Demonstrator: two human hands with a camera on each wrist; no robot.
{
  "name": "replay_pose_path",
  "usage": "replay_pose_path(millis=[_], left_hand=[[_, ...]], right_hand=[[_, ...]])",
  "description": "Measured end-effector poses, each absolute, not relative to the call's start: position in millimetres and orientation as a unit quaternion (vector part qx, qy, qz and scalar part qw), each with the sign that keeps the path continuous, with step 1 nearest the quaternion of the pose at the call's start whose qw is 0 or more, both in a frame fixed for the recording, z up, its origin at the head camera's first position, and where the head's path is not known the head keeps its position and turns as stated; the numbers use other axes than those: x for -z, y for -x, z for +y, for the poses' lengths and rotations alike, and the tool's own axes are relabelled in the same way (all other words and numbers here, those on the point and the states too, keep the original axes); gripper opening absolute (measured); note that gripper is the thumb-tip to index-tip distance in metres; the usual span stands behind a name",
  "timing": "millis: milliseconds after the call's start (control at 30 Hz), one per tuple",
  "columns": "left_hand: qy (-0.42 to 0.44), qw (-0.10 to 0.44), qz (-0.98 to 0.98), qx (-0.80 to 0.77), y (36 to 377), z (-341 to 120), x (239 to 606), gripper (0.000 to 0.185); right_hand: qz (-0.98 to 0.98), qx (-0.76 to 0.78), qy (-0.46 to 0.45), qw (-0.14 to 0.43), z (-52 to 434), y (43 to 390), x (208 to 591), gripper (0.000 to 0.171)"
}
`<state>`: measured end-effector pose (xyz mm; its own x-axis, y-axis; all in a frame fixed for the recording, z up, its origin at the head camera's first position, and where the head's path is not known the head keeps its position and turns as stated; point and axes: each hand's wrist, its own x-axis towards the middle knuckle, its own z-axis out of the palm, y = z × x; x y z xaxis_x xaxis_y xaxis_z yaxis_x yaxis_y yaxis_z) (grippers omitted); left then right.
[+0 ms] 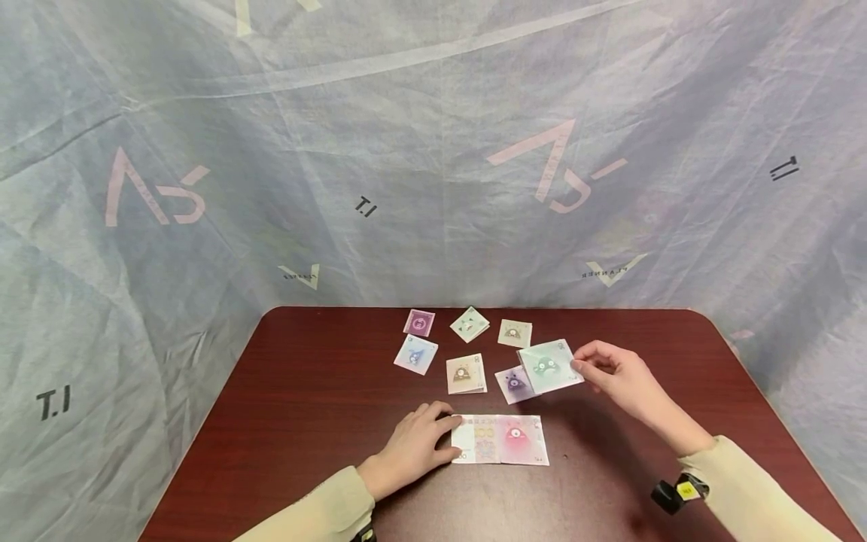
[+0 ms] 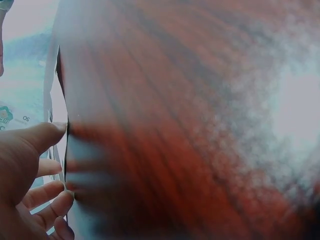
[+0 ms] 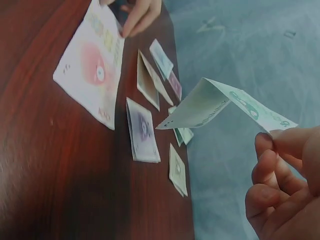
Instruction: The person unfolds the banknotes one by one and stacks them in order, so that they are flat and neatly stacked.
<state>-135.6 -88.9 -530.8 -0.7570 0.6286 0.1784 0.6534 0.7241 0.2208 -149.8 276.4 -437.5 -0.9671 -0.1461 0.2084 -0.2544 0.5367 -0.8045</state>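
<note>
My right hand (image 1: 619, 376) pinches one end of a green play banknote (image 1: 547, 366) between thumb and fingers. It hangs above the table, bent in the middle along a crease, as the right wrist view shows. Under it lies a folded purple banknote (image 1: 515, 383), partly covered. My left hand (image 1: 413, 444) rests on the table with thumb and fingertips touching the left edge of a red 100 banknote (image 1: 518, 440), which lies spread out. In the left wrist view the fingers (image 2: 47, 195) are spread along the paper's edge.
Beyond the hands lie several small folded banknotes: a brown one (image 1: 463, 374), a blue one (image 1: 415, 354), a magenta one (image 1: 419, 323), a green one (image 1: 470, 324) and a tan one (image 1: 515, 333). A grey cloth (image 1: 433, 248) hangs behind the dark red table (image 1: 305, 376).
</note>
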Motion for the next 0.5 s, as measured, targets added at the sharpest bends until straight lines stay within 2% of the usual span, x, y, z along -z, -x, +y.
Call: replay_pose_path(millis=[500], left_hand=[[0.342, 0.047, -0.928, 0.14, 134.0, -88.2, 527.6, 0.044]], right_hand=[[-0.853, -0.501, -0.146, 0.031, 251.2, 137.3, 438.4, 0.007]])
